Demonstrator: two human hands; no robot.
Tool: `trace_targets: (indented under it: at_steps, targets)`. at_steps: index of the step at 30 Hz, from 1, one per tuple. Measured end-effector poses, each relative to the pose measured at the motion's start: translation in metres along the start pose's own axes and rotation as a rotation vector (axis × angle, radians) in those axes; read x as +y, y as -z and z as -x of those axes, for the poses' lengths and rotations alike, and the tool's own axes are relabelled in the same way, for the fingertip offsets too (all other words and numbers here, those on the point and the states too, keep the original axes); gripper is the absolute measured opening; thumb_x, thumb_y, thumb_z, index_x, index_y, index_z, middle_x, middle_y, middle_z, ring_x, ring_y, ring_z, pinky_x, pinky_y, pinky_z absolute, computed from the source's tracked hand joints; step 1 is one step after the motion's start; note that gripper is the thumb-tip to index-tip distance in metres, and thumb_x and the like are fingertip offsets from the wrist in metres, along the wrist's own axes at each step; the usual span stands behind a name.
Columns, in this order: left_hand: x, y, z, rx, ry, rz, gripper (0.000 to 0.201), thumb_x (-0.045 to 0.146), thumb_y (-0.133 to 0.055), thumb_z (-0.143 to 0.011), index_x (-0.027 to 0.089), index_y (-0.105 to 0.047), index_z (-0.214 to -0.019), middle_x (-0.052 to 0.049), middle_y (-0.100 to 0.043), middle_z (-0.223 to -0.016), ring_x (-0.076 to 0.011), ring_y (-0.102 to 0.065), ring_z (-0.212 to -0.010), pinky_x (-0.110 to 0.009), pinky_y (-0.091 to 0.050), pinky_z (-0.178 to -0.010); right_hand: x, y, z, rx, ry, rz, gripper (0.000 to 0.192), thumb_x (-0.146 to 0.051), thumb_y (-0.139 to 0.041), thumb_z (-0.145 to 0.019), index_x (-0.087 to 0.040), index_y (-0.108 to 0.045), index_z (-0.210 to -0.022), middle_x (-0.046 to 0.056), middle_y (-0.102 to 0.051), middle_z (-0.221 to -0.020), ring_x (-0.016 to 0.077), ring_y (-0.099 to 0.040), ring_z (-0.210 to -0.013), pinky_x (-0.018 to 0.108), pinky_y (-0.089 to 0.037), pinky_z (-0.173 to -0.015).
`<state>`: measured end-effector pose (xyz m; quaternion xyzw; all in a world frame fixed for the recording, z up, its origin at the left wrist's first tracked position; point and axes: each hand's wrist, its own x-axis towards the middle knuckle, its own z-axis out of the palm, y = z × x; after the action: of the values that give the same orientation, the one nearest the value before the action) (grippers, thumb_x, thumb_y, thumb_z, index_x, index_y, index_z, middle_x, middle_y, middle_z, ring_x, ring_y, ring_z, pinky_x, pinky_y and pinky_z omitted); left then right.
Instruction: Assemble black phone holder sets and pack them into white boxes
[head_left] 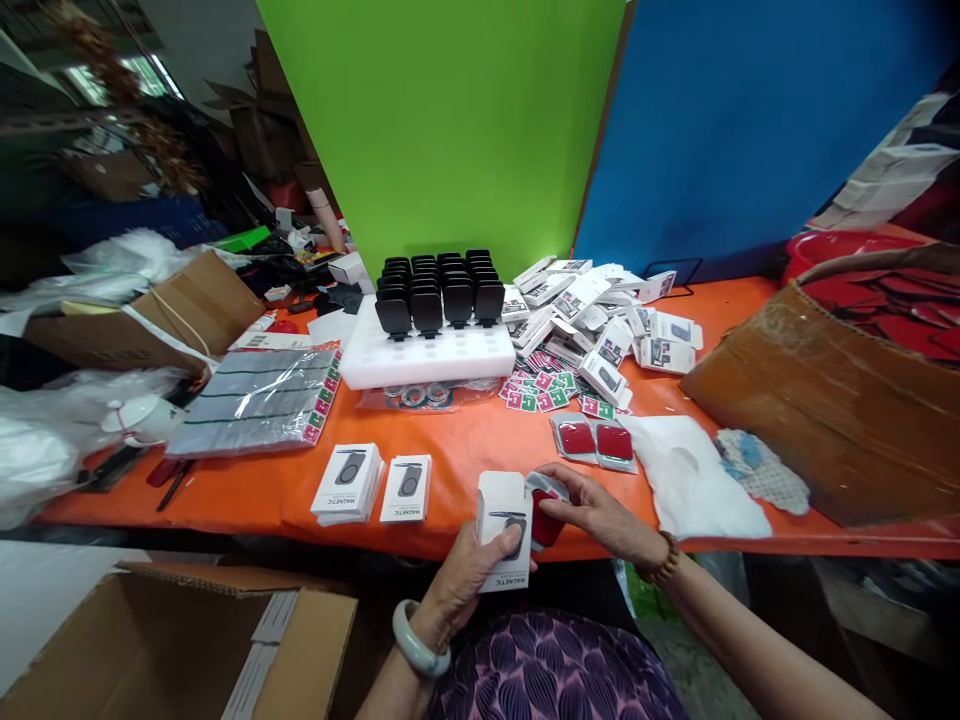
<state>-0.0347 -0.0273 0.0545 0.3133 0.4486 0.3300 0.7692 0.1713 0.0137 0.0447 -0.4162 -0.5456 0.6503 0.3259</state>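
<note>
My left hand [474, 562] grips a small white box [501, 575] with its top flap up; a dark ring-shaped picture and the word MAGNETIC are printed on its face. Beside it, my right hand [592, 508] pinches a red square pad in a clear grey bag [547, 515] against the box's right edge. How far the bag reaches into the box I cannot tell. Two more bagged red pads [595, 440] lie on the orange table just beyond my right hand. Left of my hands stand two stacks of flat MAGNETIC boxes, one larger [346, 482] and one smaller [406, 488].
Black stands [439, 290] fill a white foam block [427, 362]. A heap of white boxes [600, 305] and small red-green cards [540, 390] lies right of it. White padding [694, 475] and a large carton [832, 410] are at right; an open carton [315, 640] sits lower left.
</note>
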Motion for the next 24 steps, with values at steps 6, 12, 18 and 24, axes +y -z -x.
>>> trace_targets:
  at_steps: [6,12,18,24]
  targets:
    - [-0.005,0.003,-0.003,0.110,0.013,0.065,0.044,0.046,-0.079,-0.065,0.012,-0.066,-0.091,-0.005,-0.067,-0.074,-0.0173,-0.063,-0.068,-0.026,-0.047,-0.065,-0.010,0.023,0.001,0.228,0.066,0.022,0.035,-0.049,-0.064,-0.079,-0.020,-0.056,-0.097,0.004,-0.063,-0.092,0.0191,-0.059,-0.083,0.034,-0.050,-0.077]
    - [-0.014,-0.004,-0.009,0.110,0.007,-0.082,0.044,0.043,-0.081,-0.064,0.012,-0.065,-0.090,-0.003,-0.063,-0.072,-0.0150,-0.060,-0.064,-0.026,-0.045,-0.062,-0.045,0.006,0.007,0.248,0.170,0.317,0.022,-0.042,-0.057,-0.086,-0.022,-0.059,-0.095,0.004,-0.064,-0.087,0.0194,-0.058,-0.078,0.032,-0.049,-0.071]
    - [-0.016,-0.005,-0.008,0.021,0.015,-0.087,0.043,0.040,-0.083,-0.060,0.013,-0.065,-0.088,-0.002,-0.062,-0.072,-0.0150,-0.058,-0.065,-0.026,-0.044,-0.063,-0.061,-0.008,0.003,0.169,0.259,0.517,0.012,-0.033,-0.055,-0.087,-0.022,-0.058,-0.086,0.004,-0.062,-0.083,0.0178,-0.055,-0.074,0.031,-0.046,-0.069]
    - [-0.021,-0.007,-0.005,-0.134,0.033,0.010,0.049,0.046,-0.084,-0.056,0.012,-0.066,-0.086,-0.005,-0.064,-0.073,-0.0168,-0.061,-0.064,-0.026,-0.045,-0.061,-0.049,-0.010,-0.001,0.013,0.187,0.439,0.013,-0.032,-0.056,-0.088,-0.021,-0.060,-0.093,0.003,-0.065,-0.086,0.0174,-0.058,-0.077,0.029,-0.046,-0.068]
